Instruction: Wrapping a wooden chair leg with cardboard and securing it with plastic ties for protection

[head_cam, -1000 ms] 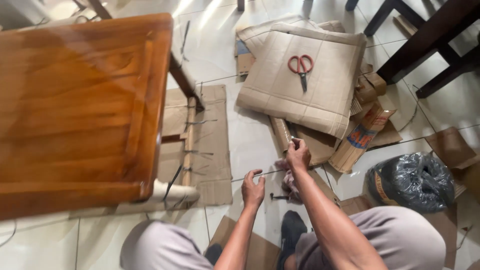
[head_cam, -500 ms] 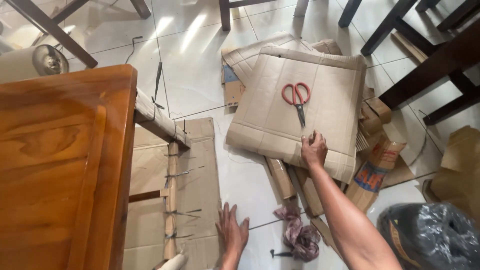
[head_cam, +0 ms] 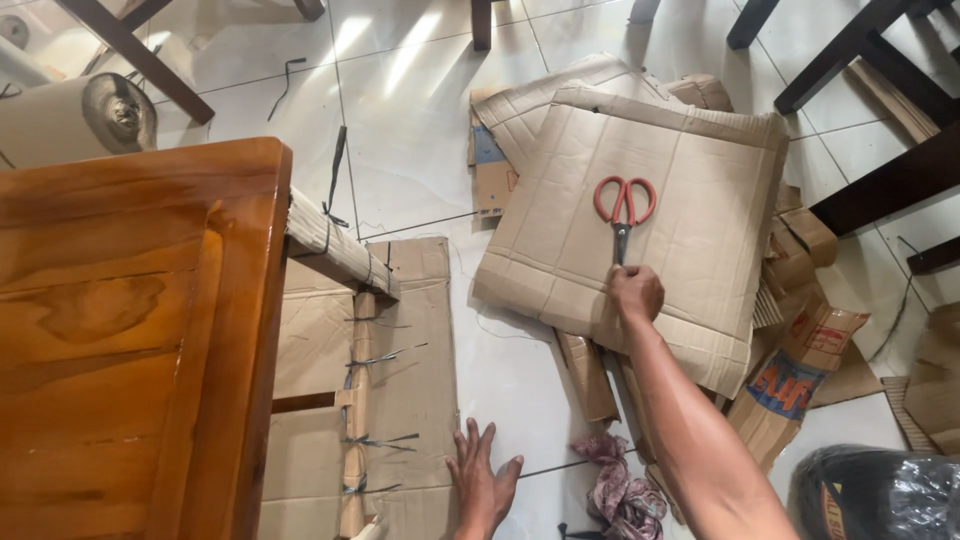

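A: Item one, right hand (head_cam: 635, 292)?
B: Reached out over the large flat cardboard sheet (head_cam: 690, 190), fingers curled in at the blade tips of the red-handled scissors (head_cam: 623, 213). Whether it actually grips the blades cannot be told; the knuckles hide the contact.

A: Scissors, position?
B: Lying on the cardboard sheet, handles away from the person, blades pointing back toward the right hand.

A: Item two, left hand (head_cam: 484, 484)?
B: Spread open, palm down, fingers splayed on the white tiled floor (head_cam: 420, 140), holding nothing. It sits just beside the edge of a cardboard panel (head_cam: 400, 380) laced with dark ties.

A: Surroundings, nearer first?
B: A crumpled purplish rag (head_cam: 620, 490) on the floor between the two arms. Folded cardboard strips (head_cam: 588, 375) under the large sheet. A printed cardboard box, flattened (head_cam: 800, 375), to the right. A dark plastic-wrapped bundle (head_cam: 880, 495) at lower right.

A: Further out?
B: A polished wooden chair seat (head_cam: 130, 350) filling the left, one leg wrapped in cardboard (head_cam: 340, 252). A paper roll (head_cam: 75, 118) at upper left. Dark chair legs (head_cam: 860, 60) at upper right.
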